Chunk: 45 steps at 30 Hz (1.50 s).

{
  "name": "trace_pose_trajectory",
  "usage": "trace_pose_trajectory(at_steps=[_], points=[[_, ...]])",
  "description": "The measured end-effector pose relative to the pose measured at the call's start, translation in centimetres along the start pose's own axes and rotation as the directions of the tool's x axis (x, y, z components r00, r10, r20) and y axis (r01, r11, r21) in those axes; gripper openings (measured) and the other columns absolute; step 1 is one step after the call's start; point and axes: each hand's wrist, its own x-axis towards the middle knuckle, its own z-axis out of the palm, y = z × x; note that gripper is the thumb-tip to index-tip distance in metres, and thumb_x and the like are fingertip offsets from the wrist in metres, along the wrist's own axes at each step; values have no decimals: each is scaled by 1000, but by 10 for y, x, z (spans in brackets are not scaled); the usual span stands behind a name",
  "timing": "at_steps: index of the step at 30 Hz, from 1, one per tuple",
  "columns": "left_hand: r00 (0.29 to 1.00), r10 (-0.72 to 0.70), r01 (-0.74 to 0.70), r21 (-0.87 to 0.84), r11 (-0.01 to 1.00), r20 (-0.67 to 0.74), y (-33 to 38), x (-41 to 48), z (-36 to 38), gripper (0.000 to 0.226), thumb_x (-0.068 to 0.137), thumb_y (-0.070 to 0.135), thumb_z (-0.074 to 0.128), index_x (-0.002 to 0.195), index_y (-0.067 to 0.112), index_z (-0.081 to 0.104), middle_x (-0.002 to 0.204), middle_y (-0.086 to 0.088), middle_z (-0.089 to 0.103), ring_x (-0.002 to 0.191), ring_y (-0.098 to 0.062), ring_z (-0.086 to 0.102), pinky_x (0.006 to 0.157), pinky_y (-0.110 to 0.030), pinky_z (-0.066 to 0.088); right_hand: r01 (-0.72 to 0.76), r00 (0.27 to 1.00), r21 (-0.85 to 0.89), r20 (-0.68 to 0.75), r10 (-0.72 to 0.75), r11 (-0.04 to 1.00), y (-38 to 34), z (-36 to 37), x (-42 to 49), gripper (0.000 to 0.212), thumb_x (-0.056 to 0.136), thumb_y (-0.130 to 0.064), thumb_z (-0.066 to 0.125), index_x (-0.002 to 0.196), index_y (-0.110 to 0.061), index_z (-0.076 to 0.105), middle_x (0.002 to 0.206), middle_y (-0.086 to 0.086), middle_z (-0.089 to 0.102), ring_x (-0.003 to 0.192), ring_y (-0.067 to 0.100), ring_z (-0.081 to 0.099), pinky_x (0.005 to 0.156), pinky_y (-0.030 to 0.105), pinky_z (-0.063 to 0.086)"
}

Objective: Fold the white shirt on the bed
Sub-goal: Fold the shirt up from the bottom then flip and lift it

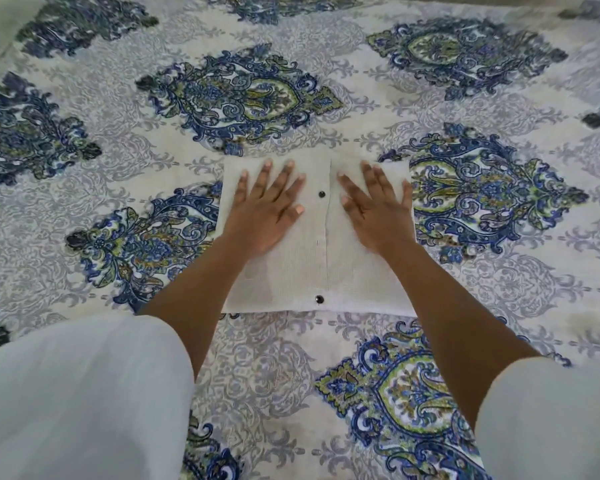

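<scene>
Shirt: white shirt point(317, 258) folded square on bed point(326, 109).
Left hand point(269, 211): grip wide, flat on shirt.
Right hand point(378, 209): same.

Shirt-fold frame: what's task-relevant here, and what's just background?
Job:
- white shirt, folded into a rectangle
- left hand, flat on it
- right hand, flat on it

Background:
- patterned bedspread
- white sleeves
</scene>
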Motion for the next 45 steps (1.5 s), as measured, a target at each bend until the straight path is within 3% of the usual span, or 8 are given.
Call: trace_pose_trajectory(at_steps=[6,10,16,20,29,38,42,45], points=[[934,-351,341,-134,931,-63,-25,3,-20,64,99,47,23,150,21,-6,158,-9,-12,144,-31,-10,114,-51,-4,-350,929,306,-5,370,885,14,-21,5,52,99,-45,22,148,-35,6,159,0,2,146,24,2,115,52,5],[710,-702,457,-796,397,58,-37,-24,-24,58,89,29,60,136,3,38,133,-22,45,120,-35,47,91,-41,42,-431,850,683,87,520,590,32,-30,-30,43,95,-41,45,125,-10,49,120,14,56,105,24,52,84,35,41],[743,-501,482,-874,-58,443,-35,-47,-31,25,85,12,65,109,3,61,102,-13,67,95,-33,63,74,-42,53,-596,772,803,568,285,14,40,-45,-55,34,83,-25,68,110,-6,61,108,9,67,97,27,64,88,46,50],[785,-382,467,-871,-154,488,-28,-56,-34,20,89,7,58,109,9,61,105,-11,66,95,-28,63,88,-46,50,-597,789,802,594,160,-33,26,-59,-55,18,82,-16,68,100,-13,63,95,4,68,85,21,65,77,43,54],[855,-340,259,-891,-373,391,9,-100,-52,19,91,5,53,105,14,60,89,1,73,76,-13,70,61,-30,58,-479,847,872,489,207,-97,28,-88,-104,12,82,-3,64,89,-13,64,73,2,73,68,20,69,59,35,58],[867,-171,278,-737,-616,469,116,-145,-48,31,90,8,53,121,9,56,87,-6,72,77,-22,69,65,-40,59,-311,918,944,269,293,108,40,-208,-186,33,74,1,68,105,-7,63,67,-5,73,60,13,70,52,27,57],[870,-97,313,-694,-648,483,166,-138,-52,41,90,12,54,131,11,50,110,-10,64,106,-29,60,88,-48,51,-133,960,834,-26,278,536,12,-271,-222,23,76,-1,67,95,-15,68,68,-5,72,64,10,66,60,21,52],[854,-86,372,-718,-589,513,192,-128,-65,40,94,27,50,132,16,47,125,-8,59,130,-31,44,98,-40,41,-13,969,281,-235,82,960,-22,-290,-245,26,87,-14,56,112,-17,64,99,14,68,92,27,62,71,31,44]])
